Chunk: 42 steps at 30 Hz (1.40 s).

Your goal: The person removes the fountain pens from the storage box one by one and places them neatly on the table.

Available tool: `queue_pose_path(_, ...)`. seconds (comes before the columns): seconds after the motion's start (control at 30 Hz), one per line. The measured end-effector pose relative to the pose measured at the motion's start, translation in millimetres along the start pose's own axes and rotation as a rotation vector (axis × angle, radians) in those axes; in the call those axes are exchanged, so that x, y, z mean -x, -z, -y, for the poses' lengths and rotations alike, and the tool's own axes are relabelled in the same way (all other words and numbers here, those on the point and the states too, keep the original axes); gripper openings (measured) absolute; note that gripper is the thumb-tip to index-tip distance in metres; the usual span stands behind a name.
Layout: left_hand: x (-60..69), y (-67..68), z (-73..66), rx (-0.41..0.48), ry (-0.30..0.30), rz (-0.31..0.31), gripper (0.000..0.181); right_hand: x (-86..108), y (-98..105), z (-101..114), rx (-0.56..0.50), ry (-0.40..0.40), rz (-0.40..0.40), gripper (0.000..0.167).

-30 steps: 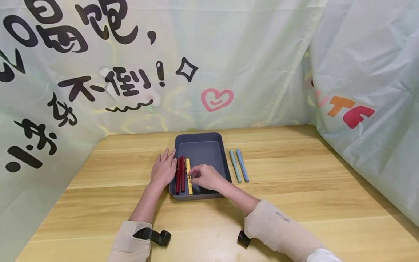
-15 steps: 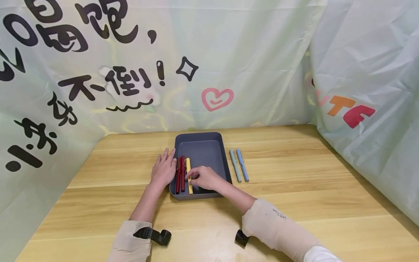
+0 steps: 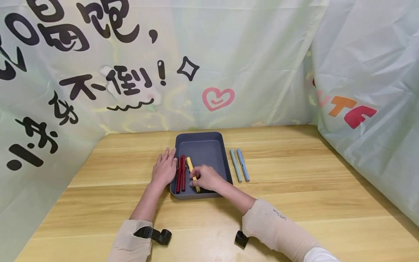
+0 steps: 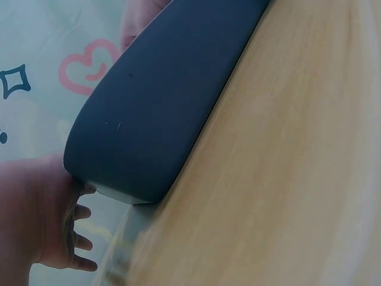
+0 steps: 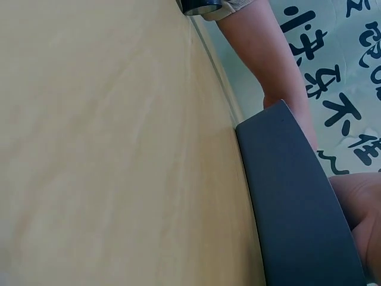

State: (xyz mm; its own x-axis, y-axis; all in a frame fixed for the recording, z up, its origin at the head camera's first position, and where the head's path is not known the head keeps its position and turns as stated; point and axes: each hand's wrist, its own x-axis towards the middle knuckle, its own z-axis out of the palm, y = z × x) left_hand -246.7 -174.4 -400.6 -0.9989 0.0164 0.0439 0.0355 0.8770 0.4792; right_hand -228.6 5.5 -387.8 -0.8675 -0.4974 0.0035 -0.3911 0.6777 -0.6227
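Observation:
In the head view a dark grey tray (image 3: 204, 151) lies on the table. My left hand (image 3: 164, 169) rests at its left rim with the fingers straight. Two dark red pens (image 3: 183, 178) lie side by side along the tray's left wall. Just right of them, my right hand (image 3: 208, 178) pinches a yellow pen (image 3: 190, 163) between thumb and fingers; the pen slants, its upper end to the left. The left wrist view has my left hand (image 4: 41, 214) by the tray's outer wall (image 4: 149, 107). That wall partly hides my right hand (image 5: 363, 208) in the right wrist view.
To the right of the tray a pale green pen (image 3: 235, 166) and a light blue pen (image 3: 243, 165) lie side by side on the wooden table (image 3: 294, 182). Behind the table hangs a printed cloth (image 3: 262, 72), and another cloth (image 3: 370, 72) closes the right side.
The yellow pen, nearly parallel to the red pens before, has turned aslant, its near end swinging right. My right hand has shifted slightly right with it. My left hand stays in place.

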Motion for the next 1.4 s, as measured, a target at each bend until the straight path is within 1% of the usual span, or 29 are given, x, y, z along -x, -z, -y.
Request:
queue_pose_path(0.1,0.3,0.2,0.5,0.001,0.001,-0.001,0.049,0.6,-1,1,0.038,-0.017,0.0,0.018)
queue_pose_path(0.23,-0.1,-0.5,0.9,-0.003,0.0,-0.006,0.049,1.5,-3,3,0.071,-0.03,-0.014,0.02)
queue_pose_path(0.43,0.1,-0.3,0.0,-0.004,0.0,-0.009,0.049,3.0,-1,5,0.079,-0.027,-0.027,0.018)
queue_pose_path(0.6,0.8,-0.1,-0.4,-0.002,-0.005,-0.011,0.048,4.5,3,5,0.061,-0.047,-0.02,0.017)
queue_pose_path(0.8,0.9,0.2,-0.7,-0.001,-0.011,-0.009,0.048,5.0,8,1,-0.02,-0.051,-0.008,0.015)
queue_pose_path(0.93,0.6,0.4,-0.9,0.0,-0.009,-0.011,0.049,4.4,11,-3,-0.11,-0.064,0.008,0.013)
queue_pose_path(1.17,0.4,0.5,-0.5,0.0,-0.003,-0.013,0.049,4.5,13,-7,-0.257,-0.112,0.034,0.012)
queue_pose_path(1.4,0.4,-0.1,-1.0,-0.002,0.001,-0.006,0.049,7.9,14,-9,-0.367,-0.151,0.03,0.013)
